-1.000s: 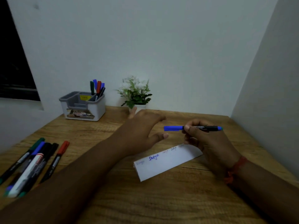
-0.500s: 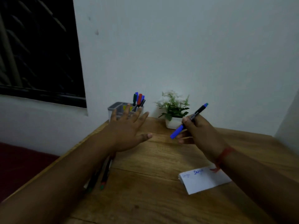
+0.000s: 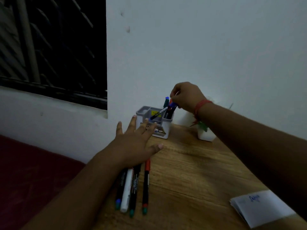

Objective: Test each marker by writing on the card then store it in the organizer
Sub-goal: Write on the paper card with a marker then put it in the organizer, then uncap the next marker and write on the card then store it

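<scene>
My right hand point(image 3: 186, 97) holds the blue marker point(image 3: 160, 112) slanted over the grey and white organizer point(image 3: 163, 130) at the far edge of the wooden table. Its lower end hangs above the organizer's compartments, and several markers point(image 3: 167, 103) stand in the right compartment. My left hand point(image 3: 135, 141) is spread flat, fingers apart, in front of the organizer and touches nothing I can make out. Several loose markers point(image 3: 132, 185) lie on the table under my left wrist. The white card point(image 3: 260, 208) with blue writing lies at the lower right, partly hidden by my right forearm.
A small white pot with a green plant point(image 3: 205, 132) stands right of the organizer, mostly behind my right arm. The table's left edge point(image 3: 99, 213) drops to a dark red surface point(image 3: 33, 171). A dark window point(image 3: 53, 47) is at upper left.
My right hand carried the blue marker from above the card to over the organizer. My left hand moved toward the organizer. The view swung left.
</scene>
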Action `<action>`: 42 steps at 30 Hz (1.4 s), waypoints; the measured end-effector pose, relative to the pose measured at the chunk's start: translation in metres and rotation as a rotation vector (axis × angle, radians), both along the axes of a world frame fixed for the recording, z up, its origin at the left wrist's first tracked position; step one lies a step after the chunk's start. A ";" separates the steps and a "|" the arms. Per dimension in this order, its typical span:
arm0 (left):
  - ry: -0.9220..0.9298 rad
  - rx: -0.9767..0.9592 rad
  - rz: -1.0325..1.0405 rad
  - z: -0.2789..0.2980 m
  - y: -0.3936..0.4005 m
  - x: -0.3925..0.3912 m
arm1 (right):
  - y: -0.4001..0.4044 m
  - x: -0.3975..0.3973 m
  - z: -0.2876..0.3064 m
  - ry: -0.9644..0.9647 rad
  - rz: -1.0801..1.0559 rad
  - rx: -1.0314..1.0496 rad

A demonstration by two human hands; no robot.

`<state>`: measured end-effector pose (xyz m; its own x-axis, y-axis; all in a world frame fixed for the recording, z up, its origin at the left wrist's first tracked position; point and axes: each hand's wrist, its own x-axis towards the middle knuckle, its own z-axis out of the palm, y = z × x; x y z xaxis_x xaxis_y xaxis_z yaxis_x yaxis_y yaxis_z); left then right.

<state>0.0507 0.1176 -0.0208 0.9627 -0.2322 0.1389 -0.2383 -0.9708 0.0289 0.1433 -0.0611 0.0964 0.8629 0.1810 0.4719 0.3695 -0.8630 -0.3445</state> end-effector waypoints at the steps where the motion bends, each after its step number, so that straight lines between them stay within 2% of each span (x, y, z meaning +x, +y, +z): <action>1: 0.004 -0.012 -0.005 0.000 0.001 0.000 | 0.004 0.005 0.002 -0.049 -0.001 -0.029; 5: 0.020 -0.067 -0.024 -0.001 0.004 0.003 | 0.013 0.027 0.007 -0.269 0.005 -0.095; 8: 0.025 -0.074 -0.031 -0.005 0.006 0.006 | 0.019 0.044 0.010 -0.360 0.008 -0.139; 17: 0.029 -0.052 -0.031 -0.007 0.006 0.009 | 0.044 0.066 -0.012 -0.277 -0.008 -0.500; 21: 0.059 -0.057 -0.025 -0.009 0.007 0.012 | 0.046 0.070 -0.022 -0.256 -0.002 -0.570; 24: 0.054 -0.080 -0.032 -0.007 0.009 0.012 | 0.044 0.069 -0.021 -0.330 -0.008 -0.617; 30: -0.116 -0.167 -0.096 0.000 0.012 0.007 | 0.017 0.012 -0.026 -0.539 0.160 -0.464; 35: -0.055 -0.162 -0.134 -0.002 0.010 0.002 | -0.044 -0.074 -0.059 -0.410 0.236 -0.377; 42: 0.039 -0.029 -0.088 -0.004 -0.004 -0.001 | -0.143 -0.159 -0.092 -0.212 0.194 -0.295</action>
